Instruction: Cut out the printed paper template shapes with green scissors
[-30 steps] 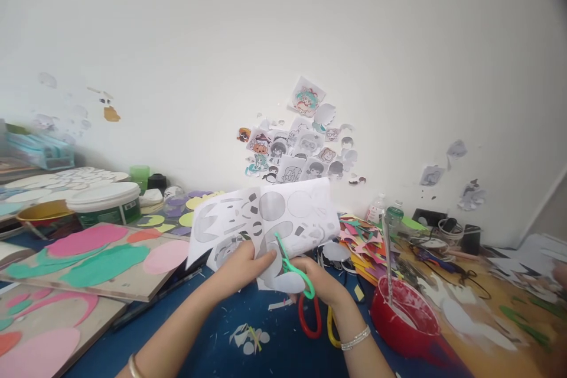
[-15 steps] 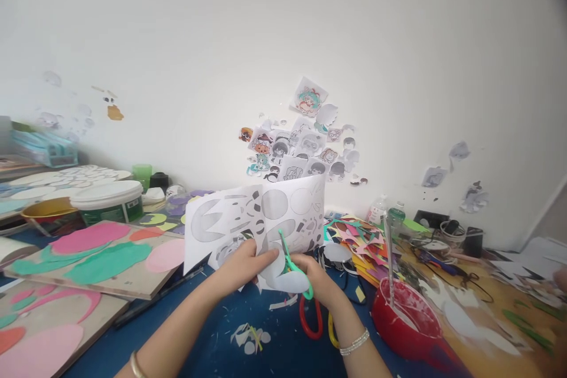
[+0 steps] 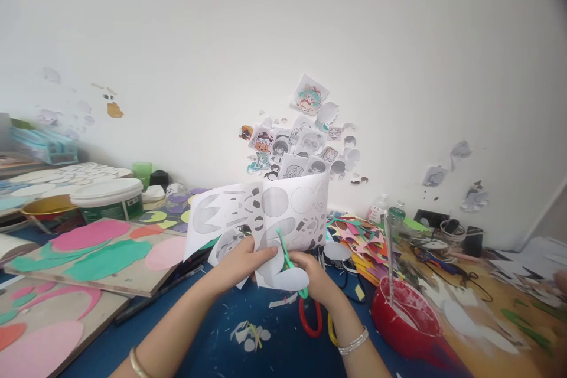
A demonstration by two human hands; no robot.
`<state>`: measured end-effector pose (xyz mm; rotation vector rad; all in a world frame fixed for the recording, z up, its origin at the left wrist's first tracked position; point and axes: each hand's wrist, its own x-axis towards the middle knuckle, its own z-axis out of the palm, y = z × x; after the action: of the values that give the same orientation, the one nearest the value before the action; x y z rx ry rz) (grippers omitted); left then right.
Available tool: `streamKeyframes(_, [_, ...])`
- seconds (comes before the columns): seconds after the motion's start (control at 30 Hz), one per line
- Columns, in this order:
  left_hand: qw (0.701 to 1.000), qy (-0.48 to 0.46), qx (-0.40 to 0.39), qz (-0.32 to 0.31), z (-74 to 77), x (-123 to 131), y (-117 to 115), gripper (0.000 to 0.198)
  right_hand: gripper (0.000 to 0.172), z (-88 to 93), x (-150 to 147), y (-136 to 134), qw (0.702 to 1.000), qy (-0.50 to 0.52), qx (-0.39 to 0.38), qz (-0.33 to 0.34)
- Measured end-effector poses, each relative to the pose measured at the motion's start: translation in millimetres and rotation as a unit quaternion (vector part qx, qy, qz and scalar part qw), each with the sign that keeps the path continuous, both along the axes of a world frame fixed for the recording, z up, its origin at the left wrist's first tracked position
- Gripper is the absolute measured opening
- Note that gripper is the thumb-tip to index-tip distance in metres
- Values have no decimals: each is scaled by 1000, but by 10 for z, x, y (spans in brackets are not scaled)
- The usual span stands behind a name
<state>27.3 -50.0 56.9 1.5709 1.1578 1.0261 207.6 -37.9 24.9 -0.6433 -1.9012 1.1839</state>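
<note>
A large white sheet of paper (image 3: pixel 248 218) printed with grey shapes stands curved upright in front of me. My left hand (image 3: pixel 248 260) pinches its lower edge, thumb on top. Green-handled scissors (image 3: pixel 287 260) are in my right hand (image 3: pixel 312 274), their blades pointing up and lying across the sheet beside a rounded flap of cut paper (image 3: pixel 290 279). The flap covers part of the handles and some of my right fingers. Under my right wrist, red scissor handles (image 3: pixel 310 318) and a yellow handle (image 3: pixel 332 329) lie on the blue mat (image 3: pixel 212 331).
Small paper scraps (image 3: pixel 250 335) lie on the mat. A red pot (image 3: pixel 403 319) with a brush in it stands at right, near a heap of coloured paper (image 3: pixel 358 242). Boards with coloured cutouts (image 3: pixel 106 260) and a white-lidded tub (image 3: pixel 106 198) are at left.
The scissor blades look closer together than before, and the green handles have turned slightly behind the flap. The sheet has shifted a little to the right. My left hand keeps its hold.
</note>
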Motion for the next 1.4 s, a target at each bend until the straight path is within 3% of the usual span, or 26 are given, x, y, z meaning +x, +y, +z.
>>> streamKeyframes(0.2, [998, -20, -20, -58, 85, -16, -40, 38, 34, -29, 28, 26, 1000, -21, 9, -1])
streamKeyframes(0.43, [998, -19, -19, -53, 31, -16, -5, 39, 36, -65, 44, 56, 1000, -3, -5, 6])
streamKeyframes(0.63, [999, 7, 41, -34, -30, 8, 69, 46, 36, -72, 59, 61, 1000, 1, -18, 12])
streamKeyframes(1.17, [998, 20, 34, -54, 87, -23, -11, 42, 34, -99, 80, 59, 999, -41, -21, -4])
streamKeyframes(1.4, [995, 0, 59, -76, 47, 23, 44, 41, 32, -113, 55, 105, 999, 15, -6, -32])
